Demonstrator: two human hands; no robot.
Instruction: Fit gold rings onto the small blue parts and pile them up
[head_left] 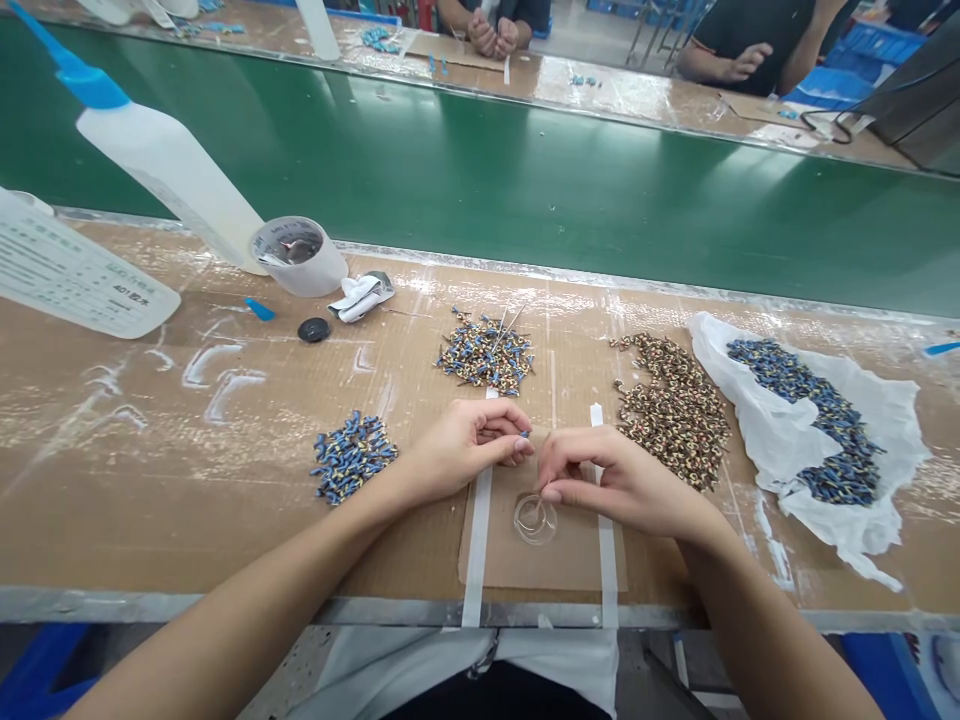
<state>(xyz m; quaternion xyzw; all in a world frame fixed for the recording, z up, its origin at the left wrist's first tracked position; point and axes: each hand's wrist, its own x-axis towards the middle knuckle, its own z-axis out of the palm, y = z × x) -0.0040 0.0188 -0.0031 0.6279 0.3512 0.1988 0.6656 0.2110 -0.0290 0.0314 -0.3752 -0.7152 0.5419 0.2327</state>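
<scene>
Pinching a small blue piece (524, 435) between thumb and fingertips, the left hand (472, 443) is closed tight on it, just above a cardboard patch (517, 565) at the near edge of the table (150, 480). The right hand (611, 482) sits just beside it, fingertips almost meeting the left's. Its fingers are curled in and its thumb lies over the rim of a little clear dish (535, 522), but whether anything is caught between them I cannot tell. The dish rests on the patch, between two strips of white tape (478, 540).

Left of the left hand lies a heap of blue pieces (351, 456). Beyond the hands is a mixed heap of blue and brown bits (486, 355) with thin pins sticking out of it. To the right is a pile of brown rings (675, 405), and past that a white plastic bag (780, 430) holds more blue parts (821, 425).

Farther left stand a glue bottle (165, 165) with a blue nozzle and a roll of tape (300, 256), with a black cap (313, 329) near the roll. A green belt (525, 180) runs behind the table, and other people's hands (493, 35) rest on its far side.
</scene>
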